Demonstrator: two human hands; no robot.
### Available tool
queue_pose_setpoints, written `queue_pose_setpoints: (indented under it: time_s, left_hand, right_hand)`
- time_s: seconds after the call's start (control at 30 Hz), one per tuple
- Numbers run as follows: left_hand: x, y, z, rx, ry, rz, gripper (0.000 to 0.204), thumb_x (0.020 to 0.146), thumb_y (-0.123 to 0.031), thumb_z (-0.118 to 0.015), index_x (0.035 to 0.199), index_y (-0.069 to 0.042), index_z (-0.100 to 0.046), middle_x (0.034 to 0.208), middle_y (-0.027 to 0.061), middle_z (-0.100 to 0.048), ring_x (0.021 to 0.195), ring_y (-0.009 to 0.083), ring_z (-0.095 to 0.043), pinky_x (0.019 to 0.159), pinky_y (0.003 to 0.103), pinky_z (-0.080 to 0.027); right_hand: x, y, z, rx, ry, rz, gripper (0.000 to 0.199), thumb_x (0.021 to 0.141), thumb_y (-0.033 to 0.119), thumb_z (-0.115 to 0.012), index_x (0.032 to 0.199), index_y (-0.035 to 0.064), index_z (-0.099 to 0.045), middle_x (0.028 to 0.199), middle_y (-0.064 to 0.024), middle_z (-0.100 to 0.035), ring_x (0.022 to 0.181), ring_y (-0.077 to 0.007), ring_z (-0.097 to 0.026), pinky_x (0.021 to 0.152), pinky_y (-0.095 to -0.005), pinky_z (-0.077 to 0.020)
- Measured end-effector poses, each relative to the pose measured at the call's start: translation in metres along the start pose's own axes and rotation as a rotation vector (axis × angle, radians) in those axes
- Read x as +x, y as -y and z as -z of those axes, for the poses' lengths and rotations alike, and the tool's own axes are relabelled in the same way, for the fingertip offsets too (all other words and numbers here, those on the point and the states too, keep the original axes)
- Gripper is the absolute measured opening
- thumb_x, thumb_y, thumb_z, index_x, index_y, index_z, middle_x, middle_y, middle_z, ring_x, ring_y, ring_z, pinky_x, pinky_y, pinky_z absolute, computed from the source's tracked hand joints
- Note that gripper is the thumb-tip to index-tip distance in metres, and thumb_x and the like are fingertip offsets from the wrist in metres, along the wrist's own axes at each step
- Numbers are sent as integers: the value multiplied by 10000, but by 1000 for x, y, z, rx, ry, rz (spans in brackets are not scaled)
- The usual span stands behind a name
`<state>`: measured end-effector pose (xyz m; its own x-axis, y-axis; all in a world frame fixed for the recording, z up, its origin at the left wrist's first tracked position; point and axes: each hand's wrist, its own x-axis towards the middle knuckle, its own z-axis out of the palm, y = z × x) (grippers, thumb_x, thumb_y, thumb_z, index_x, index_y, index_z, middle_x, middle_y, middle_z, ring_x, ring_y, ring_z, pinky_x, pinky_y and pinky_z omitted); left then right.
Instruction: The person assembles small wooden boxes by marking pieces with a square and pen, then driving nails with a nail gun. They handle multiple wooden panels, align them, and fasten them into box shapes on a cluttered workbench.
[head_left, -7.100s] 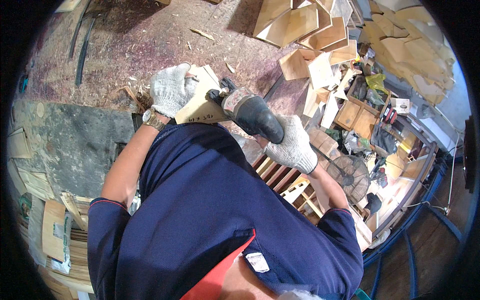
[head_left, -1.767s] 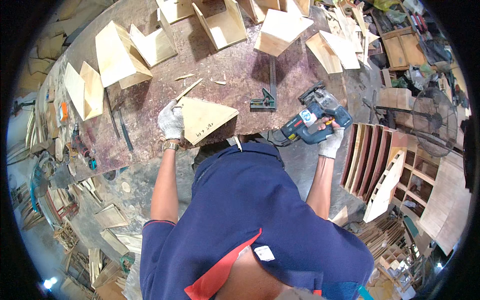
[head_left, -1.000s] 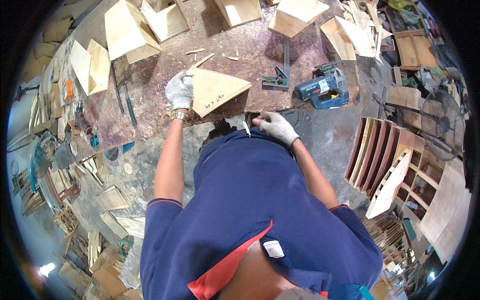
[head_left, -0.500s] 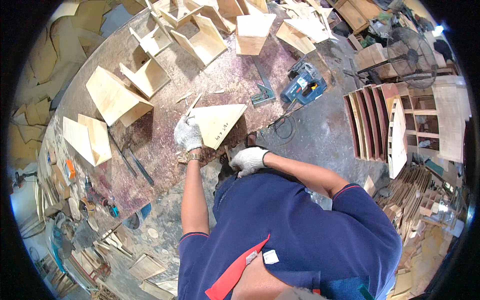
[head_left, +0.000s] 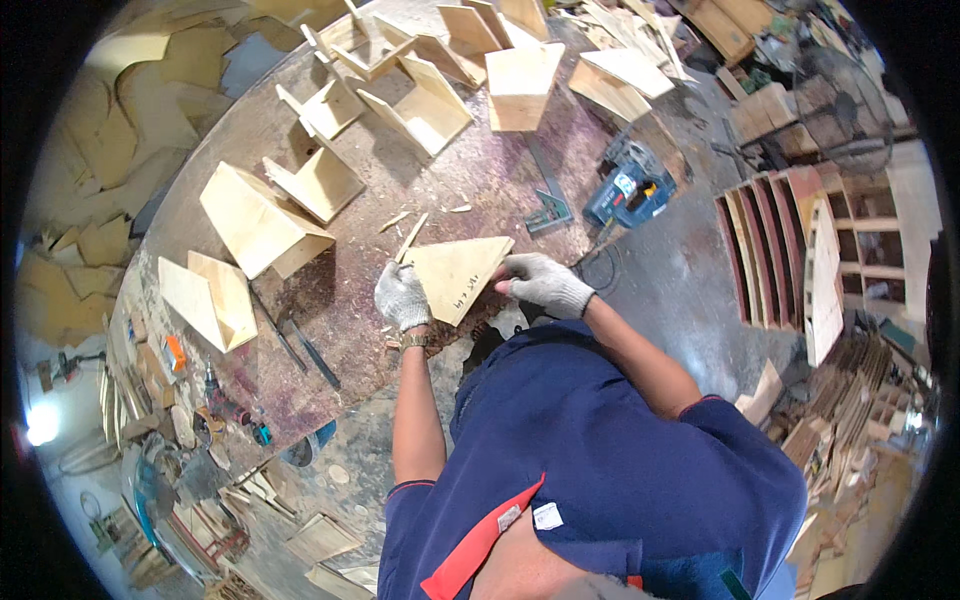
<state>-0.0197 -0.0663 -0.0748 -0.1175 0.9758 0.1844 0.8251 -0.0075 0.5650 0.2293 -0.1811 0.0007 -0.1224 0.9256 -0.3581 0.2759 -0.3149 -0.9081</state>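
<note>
At the near edge of the worktop (head_left: 440,180), I see a triangular plywood panel (head_left: 458,272) lying flat, both gloved hands on it. My left hand (head_left: 402,296) presses down on its left corner, fingers curled over the edge. My right hand (head_left: 545,282) pinches its right edge. A blue power tool (head_left: 628,192) sits near the right edge, beside a metal square (head_left: 548,205). Open plywood boxes (head_left: 262,218) stand farther back.

We are in a woodworking shop: beyond our gloved fingers (head_left: 400,296) a scarred workbench (head_left: 470,180) carries plywood corner pieces (head_left: 262,220), a blue power tool (head_left: 628,190) sits right of them, and offcuts (head_left: 90,245) litter the floor.
</note>
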Motion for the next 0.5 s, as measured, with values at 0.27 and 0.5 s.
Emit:
queue_pose_setpoints:
  time_s: [0.27, 0.5]
  left_hand:
    - [14, -22, 19, -88, 183, 151, 529, 949, -533, -608, 850, -32, -744, 760, 242, -678, 714, 415, -669, 654, 486, -484]
    - [50, -101, 21, -147, 310, 76, 443, 969, -454, -651, 941, -22, -748, 705, 81, -655, 661, 166, -584, 628, 348, -457]
  right_hand:
    - [22, -10, 36, 28, -206, -238, 562, 963, 384, -719, 1354, 12, -562, 1050, -127, -716, 930, -207, -699, 832, -360, -569]
    - [37, 2, 97, -222, -89, -37, 538, 865, 535, -738, 997, 14, -737, 881, -197, -736, 871, -319, -726, 812, -429, -555]
